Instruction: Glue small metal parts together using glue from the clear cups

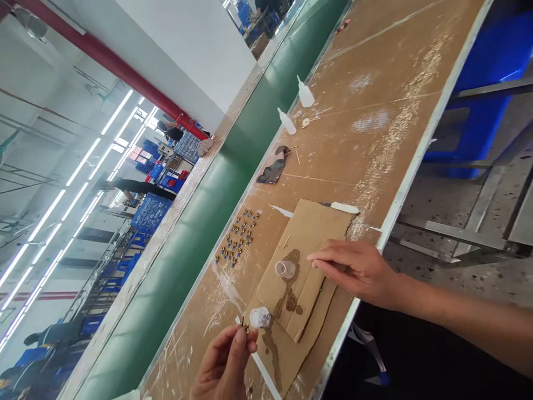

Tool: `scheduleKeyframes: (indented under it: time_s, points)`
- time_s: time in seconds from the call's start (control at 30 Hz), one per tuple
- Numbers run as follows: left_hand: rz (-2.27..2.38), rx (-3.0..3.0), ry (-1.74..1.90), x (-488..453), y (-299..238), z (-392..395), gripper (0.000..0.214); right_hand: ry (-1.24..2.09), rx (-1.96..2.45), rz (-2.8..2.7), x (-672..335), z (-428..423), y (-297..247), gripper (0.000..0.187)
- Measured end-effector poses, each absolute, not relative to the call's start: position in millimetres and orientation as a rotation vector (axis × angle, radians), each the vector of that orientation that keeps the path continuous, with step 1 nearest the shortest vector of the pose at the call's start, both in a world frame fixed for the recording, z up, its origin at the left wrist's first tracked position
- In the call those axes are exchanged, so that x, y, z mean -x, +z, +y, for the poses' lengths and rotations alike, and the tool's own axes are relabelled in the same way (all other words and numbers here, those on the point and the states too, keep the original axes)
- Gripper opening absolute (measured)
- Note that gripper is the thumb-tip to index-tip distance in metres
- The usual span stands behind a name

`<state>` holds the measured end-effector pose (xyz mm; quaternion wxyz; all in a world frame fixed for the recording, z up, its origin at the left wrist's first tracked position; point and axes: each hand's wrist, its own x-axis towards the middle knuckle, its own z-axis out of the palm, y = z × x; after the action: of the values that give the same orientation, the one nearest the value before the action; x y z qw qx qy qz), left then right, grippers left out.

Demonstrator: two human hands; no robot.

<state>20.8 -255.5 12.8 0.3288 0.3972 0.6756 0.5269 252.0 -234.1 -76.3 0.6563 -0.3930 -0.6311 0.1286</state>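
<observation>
My left hand (pixel 227 364) is closed, pinching a small gold-and-dark piece (pixel 246 329) between thumb and fingertips, beside a small clear cup (pixel 260 317). Over the wet-stained cardboard (pixel 320 222), my right hand (pixel 358 272) has thumb and forefinger pressed together; whatever is between them is too small to make out. Near those fingertips a second clear cup (pixel 285 269) stands on the cardboard. Several small gold-and-blue pieces (pixel 237 239) lie in loose rows on the brown worktop (pixel 333 150), to the left of the cardboard.
Two white squeeze bottles (pixel 306 95) stand farther up the worktop, near a dark crumpled cloth (pixel 272 168) and thin wooden sticks (pixel 298 158). A white-handled tool (pixel 345 208) lies at the cardboard's far edge. A green belt (pixel 208 211) runs alongside. Other people work in the background.
</observation>
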Motion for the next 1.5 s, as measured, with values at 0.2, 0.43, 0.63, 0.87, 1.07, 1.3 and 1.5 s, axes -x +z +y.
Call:
scheduleKeyframes:
  time_s: [0.2, 0.43, 0.63, 0.87, 1.07, 1.3, 1.5]
  points:
    - [1.926, -1.374, 1.01, -39.3, 21.6, -231.9, 0.041, 0.285, 0.882, -1.416, -253.6, -232.1, -78.3, 0.016]
    - [1.923, -1.826, 0.746, -67.9, 27.0, -213.2, 0.036, 0.256, 0.857, -1.397, -253.8, -229.6, -81.2, 0.015]
    - [1.929, -1.968, 0.559, -71.1, 23.5, -196.2, 0.038, 0.224, 0.85, -1.386, -253.8, -227.0, -83.2, 0.015]
    - [1.901, -2.004, 0.487, -74.3, 20.4, -187.4, 0.031, 0.228, 0.846, -1.362, -256.5, -227.4, -80.3, 0.017]
    - [1.951, -1.988, 0.432, -81.6, 25.5, -185.8, 0.025, 0.231, 0.882, -1.366, -257.6, -228.1, -81.7, 0.02]
    - [1.991, -1.973, 0.353, -87.3, 27.2, -183.7, 0.025, 0.243, 0.865, -1.366, -257.6, -227.7, -82.3, 0.02]
    - [1.984, -2.004, 0.332, -87.6, 28.2, -182.6, 0.027, 0.239, 0.87, -1.378, -258.4, -227.8, -81.6, 0.022]
